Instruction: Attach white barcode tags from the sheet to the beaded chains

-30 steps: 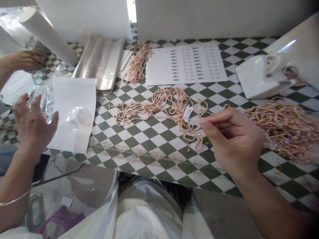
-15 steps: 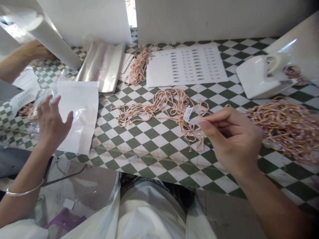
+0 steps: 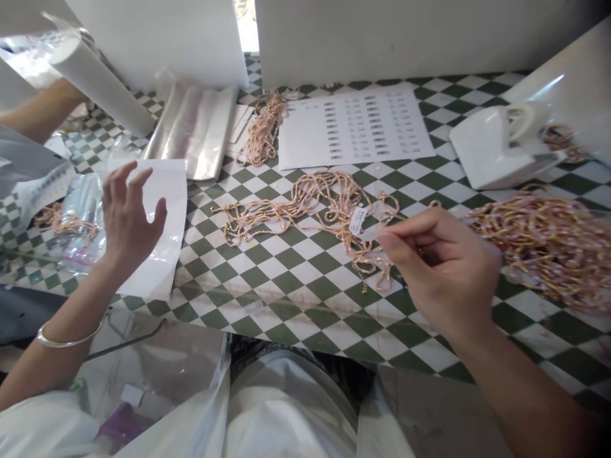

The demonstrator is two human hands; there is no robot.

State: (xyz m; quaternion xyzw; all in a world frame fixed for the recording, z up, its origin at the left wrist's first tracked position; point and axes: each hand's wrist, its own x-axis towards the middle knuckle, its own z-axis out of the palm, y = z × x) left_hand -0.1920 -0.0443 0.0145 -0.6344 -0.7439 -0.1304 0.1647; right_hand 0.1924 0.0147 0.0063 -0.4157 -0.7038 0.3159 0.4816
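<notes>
My left hand (image 3: 131,216) is raised over a white sheet (image 3: 165,254) with clear plastic on it, its fingers spread and holding nothing. At the right, my right hand (image 3: 443,267) pinches the clear tail of a small white printed tag (image 3: 357,221) between thumb and forefinger. Behind that tag, several pink and gold beaded necklaces (image 3: 305,197) lie loosely bunched on the checkered table (image 3: 286,273). A small gold loop shows above my right knuckles; what it belongs to is hidden by the hand.
A big heap of beaded strands (image 3: 554,248) lies at the right, below a white tape dispenser (image 3: 496,146). At the back are a label sheet (image 3: 353,127), a strand bundle (image 3: 265,130) and clear bags (image 3: 191,133). Another person's arm (image 3: 48,111) reaches in at the left.
My left hand has moved right, further over the white sheet, still spread. My right hand and the tag have hardly moved. The other person's hand has drawn back behind the white roll.
</notes>
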